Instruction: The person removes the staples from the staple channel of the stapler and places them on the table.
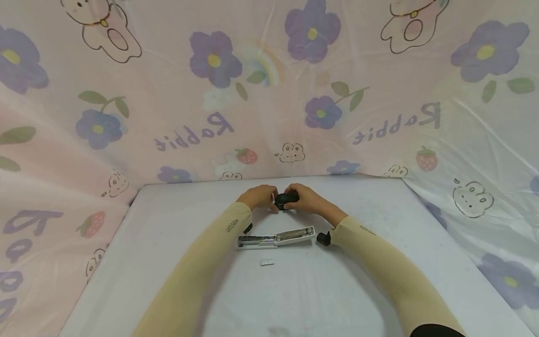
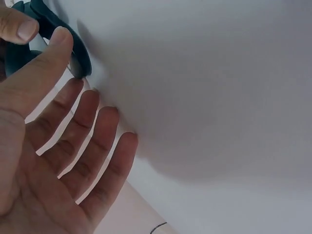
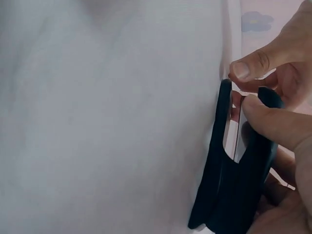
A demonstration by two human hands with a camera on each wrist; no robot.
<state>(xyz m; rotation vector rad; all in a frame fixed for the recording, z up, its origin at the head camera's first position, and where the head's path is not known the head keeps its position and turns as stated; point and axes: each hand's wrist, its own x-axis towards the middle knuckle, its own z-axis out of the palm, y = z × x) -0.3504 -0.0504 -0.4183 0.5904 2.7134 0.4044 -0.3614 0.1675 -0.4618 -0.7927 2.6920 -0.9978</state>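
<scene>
The left hand [image 1: 258, 196] is slack, fingers loosely extended beside the grip; whether they touch the tool I cannot tell. Bodyward of the grip lie a small silvery strip [image 1: 267, 262] and an opened white stapler [image 1: 275, 238]. The dark two-armed tool [image 1: 284, 199] sits within the grip, pinched by the right hand [image 1: 309, 199].

Two hands [image 1: 258, 195], two sleeves [image 1: 198, 267], two wrist cameras [image 1: 323, 239], one dark gadget [image 1: 284, 201] over there, one opened stapler [image 1: 274, 239], one staple strip [image 1: 267, 262], one table [image 1: 311, 295]
</scene>
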